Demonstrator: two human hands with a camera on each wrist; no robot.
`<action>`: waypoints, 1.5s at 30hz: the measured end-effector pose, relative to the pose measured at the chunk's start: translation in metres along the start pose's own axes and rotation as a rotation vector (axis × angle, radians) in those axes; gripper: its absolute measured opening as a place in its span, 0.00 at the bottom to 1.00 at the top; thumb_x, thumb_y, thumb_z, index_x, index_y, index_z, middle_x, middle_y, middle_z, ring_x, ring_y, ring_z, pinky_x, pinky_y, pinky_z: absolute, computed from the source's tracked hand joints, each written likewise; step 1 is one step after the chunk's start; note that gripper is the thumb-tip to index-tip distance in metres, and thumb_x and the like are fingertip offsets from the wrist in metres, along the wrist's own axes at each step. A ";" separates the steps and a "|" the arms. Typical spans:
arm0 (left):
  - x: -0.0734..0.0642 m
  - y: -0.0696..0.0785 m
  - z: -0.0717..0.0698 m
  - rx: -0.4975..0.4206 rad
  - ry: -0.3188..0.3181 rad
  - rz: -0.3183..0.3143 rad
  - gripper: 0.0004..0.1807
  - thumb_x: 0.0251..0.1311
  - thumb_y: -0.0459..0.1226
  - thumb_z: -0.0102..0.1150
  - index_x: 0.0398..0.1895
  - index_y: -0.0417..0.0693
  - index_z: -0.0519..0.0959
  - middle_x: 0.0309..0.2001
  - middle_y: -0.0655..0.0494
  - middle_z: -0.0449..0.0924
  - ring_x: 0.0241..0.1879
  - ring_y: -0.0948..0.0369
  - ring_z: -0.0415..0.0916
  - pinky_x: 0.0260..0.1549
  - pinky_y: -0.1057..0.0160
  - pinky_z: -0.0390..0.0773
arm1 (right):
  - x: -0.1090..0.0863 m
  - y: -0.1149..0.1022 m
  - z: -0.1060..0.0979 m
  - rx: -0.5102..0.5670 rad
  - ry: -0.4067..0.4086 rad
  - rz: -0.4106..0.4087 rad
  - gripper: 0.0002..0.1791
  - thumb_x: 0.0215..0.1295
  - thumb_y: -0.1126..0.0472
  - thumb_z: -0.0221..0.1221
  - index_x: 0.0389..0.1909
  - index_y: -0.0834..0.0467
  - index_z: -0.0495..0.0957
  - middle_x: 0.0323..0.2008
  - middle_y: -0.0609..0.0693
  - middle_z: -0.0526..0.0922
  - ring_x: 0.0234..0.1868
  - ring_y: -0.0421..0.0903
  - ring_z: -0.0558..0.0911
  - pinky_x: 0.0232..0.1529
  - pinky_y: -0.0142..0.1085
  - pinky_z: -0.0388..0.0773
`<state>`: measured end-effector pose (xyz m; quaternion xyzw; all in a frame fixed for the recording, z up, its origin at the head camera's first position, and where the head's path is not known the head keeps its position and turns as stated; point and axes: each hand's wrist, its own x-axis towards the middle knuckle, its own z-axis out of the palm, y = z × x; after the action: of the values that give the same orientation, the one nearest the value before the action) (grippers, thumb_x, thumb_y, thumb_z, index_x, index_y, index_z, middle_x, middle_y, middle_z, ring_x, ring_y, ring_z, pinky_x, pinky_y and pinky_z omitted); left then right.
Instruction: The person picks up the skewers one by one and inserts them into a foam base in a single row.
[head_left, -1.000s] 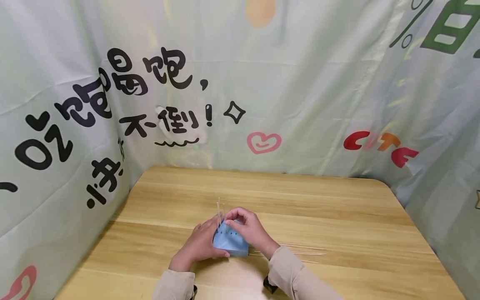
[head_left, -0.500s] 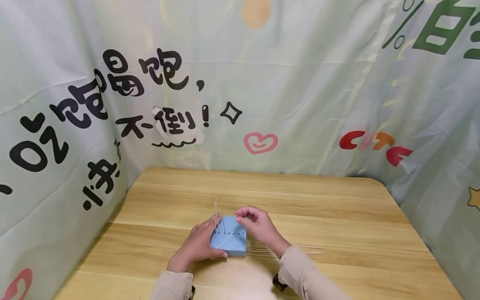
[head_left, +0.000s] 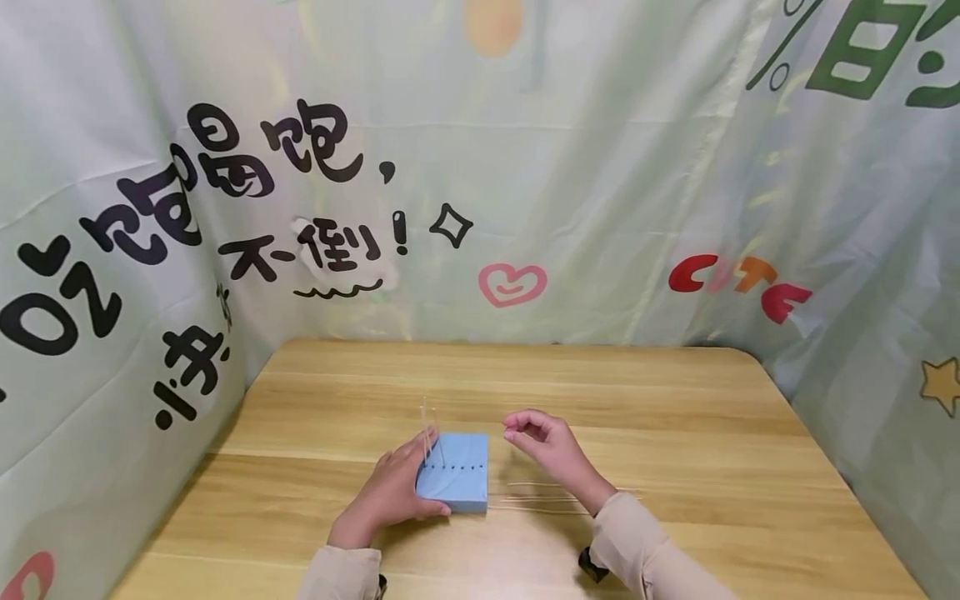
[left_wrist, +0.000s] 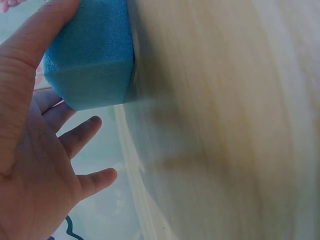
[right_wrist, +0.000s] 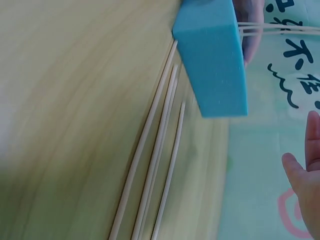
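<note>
My left hand (head_left: 390, 487) grips a blue foam block (head_left: 463, 490) on the table from its left side. In the left wrist view the thumb lies along the block (left_wrist: 95, 55), with two fingers spread free of it. A row of small dark holes crosses the top face. Thin wooden sticks (head_left: 425, 421) stand upright at the left end of that row, beside the left fingers. My right hand (head_left: 558, 450) hovers right of the block, fingers loosely bent. In the right wrist view its thumb and finger (right_wrist: 313, 145) are apart with nothing between them.
Several loose wooden sticks (right_wrist: 160, 135) lie on the table right of the block, partly under the right forearm in the head view. The wooden tabletop (head_left: 675, 417) is bordered by a printed fabric curtain (head_left: 585, 208) at the back and sides.
My right hand has moved away from over the block to the right, uncovering the rest of the hole row. My left hand keeps its grip on the block. The head view has shifted slightly.
</note>
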<state>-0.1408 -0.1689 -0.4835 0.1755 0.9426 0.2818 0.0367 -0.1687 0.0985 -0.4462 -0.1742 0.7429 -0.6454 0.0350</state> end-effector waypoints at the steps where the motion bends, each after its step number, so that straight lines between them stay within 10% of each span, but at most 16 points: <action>1: 0.000 0.000 0.000 -0.001 -0.001 0.000 0.63 0.33 0.56 0.76 0.73 0.43 0.54 0.73 0.49 0.51 0.70 0.47 0.52 0.62 0.33 0.49 | -0.001 0.001 -0.003 -0.002 0.005 0.005 0.10 0.62 0.64 0.61 0.41 0.66 0.79 0.43 0.60 0.80 0.43 0.44 0.81 0.45 0.31 0.78; 25: 0.001 0.002 -0.001 0.020 0.004 -0.003 0.63 0.32 0.56 0.77 0.72 0.43 0.55 0.73 0.50 0.52 0.70 0.48 0.53 0.63 0.35 0.51 | -0.036 0.031 -0.077 -0.181 0.067 0.100 0.15 0.62 0.61 0.62 0.42 0.69 0.78 0.42 0.62 0.82 0.41 0.38 0.80 0.44 0.27 0.76; 45: 0.001 0.003 -0.004 0.019 -0.003 -0.010 0.62 0.33 0.54 0.77 0.72 0.42 0.55 0.73 0.50 0.51 0.70 0.48 0.53 0.62 0.34 0.52 | -0.044 0.052 -0.076 -0.433 -0.072 0.078 0.05 0.60 0.65 0.62 0.36 0.61 0.81 0.33 0.47 0.82 0.35 0.38 0.78 0.40 0.30 0.78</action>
<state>-0.1417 -0.1681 -0.4787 0.1717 0.9461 0.2722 0.0378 -0.1598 0.1891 -0.4915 -0.1715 0.8686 -0.4623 0.0481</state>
